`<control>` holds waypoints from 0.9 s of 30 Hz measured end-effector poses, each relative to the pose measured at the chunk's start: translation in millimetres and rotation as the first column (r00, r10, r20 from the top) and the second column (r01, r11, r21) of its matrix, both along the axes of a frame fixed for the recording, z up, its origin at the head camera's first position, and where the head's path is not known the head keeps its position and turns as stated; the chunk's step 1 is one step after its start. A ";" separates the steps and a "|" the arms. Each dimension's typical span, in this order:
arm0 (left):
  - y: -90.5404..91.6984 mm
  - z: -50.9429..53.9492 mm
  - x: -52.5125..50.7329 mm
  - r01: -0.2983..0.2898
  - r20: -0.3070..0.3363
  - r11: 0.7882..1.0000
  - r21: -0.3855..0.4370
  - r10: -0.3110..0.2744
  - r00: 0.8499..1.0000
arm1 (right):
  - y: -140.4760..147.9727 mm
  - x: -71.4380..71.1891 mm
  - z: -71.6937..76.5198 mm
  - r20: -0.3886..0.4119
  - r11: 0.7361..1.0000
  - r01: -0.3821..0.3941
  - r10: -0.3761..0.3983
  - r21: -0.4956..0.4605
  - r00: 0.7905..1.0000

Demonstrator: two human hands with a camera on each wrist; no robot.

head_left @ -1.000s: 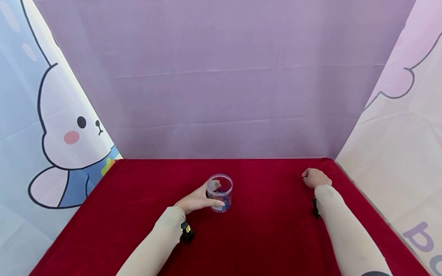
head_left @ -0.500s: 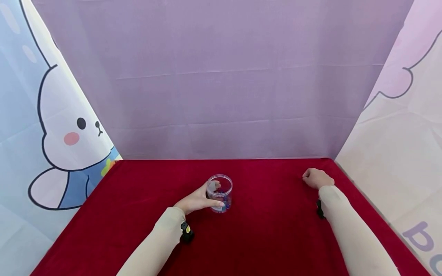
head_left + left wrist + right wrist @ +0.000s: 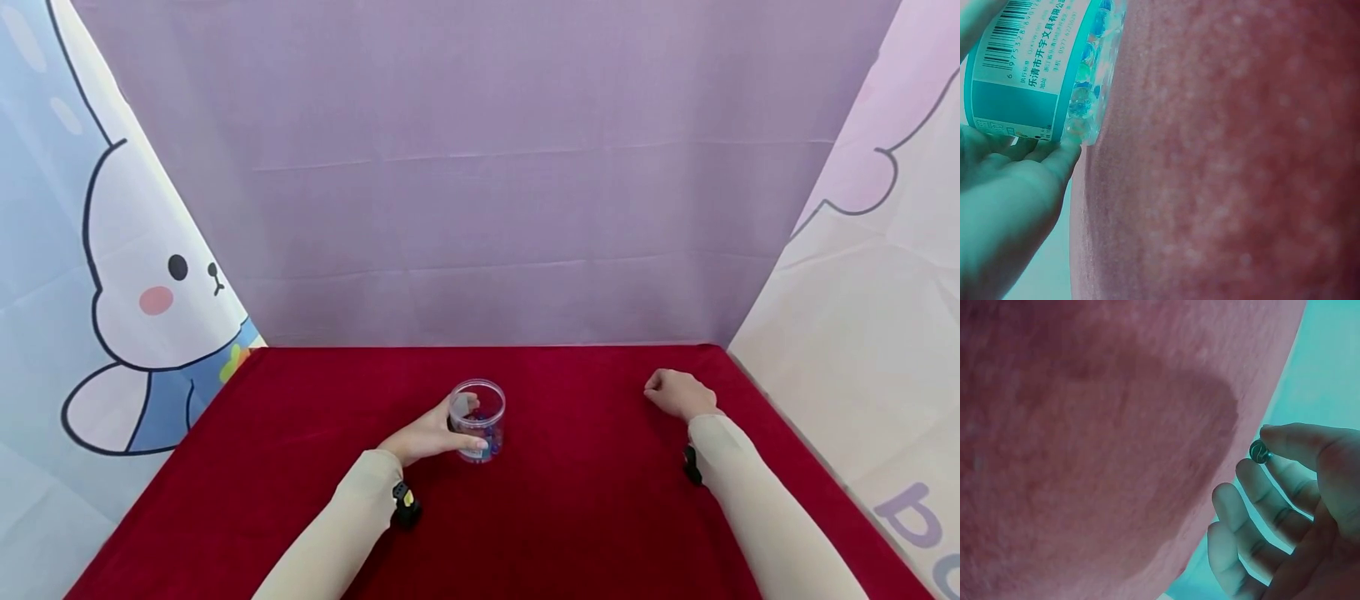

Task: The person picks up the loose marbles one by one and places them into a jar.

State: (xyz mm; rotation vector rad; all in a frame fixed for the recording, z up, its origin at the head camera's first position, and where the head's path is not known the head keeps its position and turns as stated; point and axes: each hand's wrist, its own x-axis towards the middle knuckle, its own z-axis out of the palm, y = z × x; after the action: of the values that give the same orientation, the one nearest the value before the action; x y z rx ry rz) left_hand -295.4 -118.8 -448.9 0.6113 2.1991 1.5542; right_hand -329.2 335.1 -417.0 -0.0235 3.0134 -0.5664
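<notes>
My left hand (image 3: 426, 437) grips a clear, lidless plastic jar (image 3: 491, 427) from its left side, thumb in front and fingers round the back. The jar stands upright near the middle of the red cloth, with several bluish marbles (image 3: 1083, 94) low inside it. In the left wrist view a printed label (image 3: 1019, 75) with a barcode covers much of its wall. Over to the right, apart from the jar, is my right hand (image 3: 678, 393) above the cloth. Between thumb and forefinger it pinches one small, dark, shiny marble (image 3: 1259, 451), too small to make out in the head view.
A red cloth (image 3: 300, 467) covers the table. Behind it hangs a plain purple curtain (image 3: 480, 200). Printed sheets close both sides: a rabbit sheet (image 3: 45, 333) on the left, a pale sheet (image 3: 862, 333) on the right, near my right forearm.
My right hand drifts a little to the right at first, then back left and slightly nearer. My left hand and the jar stay put.
</notes>
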 end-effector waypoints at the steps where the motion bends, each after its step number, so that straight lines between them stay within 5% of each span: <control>1: -0.1 0.0 -0.1 -0.001 0.003 1.000 -0.002 0.001 1.000 | -2.0 0.9 0.2 -0.006 1.000 -0.002 0.002 -0.002 1.000; 27: 1.3 -0.2 -0.1 -0.003 0.011 1.000 0.006 0.003 1.000 | -52.4 13.8 3.5 -0.124 0.994 -0.109 0.109 0.008 0.986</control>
State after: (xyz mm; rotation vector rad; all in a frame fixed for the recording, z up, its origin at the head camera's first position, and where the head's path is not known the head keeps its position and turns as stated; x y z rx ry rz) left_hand -295.5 -117.5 -449.1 0.6003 2.1892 1.5624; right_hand -315.4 282.7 -413.5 -0.2304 3.1080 -0.5733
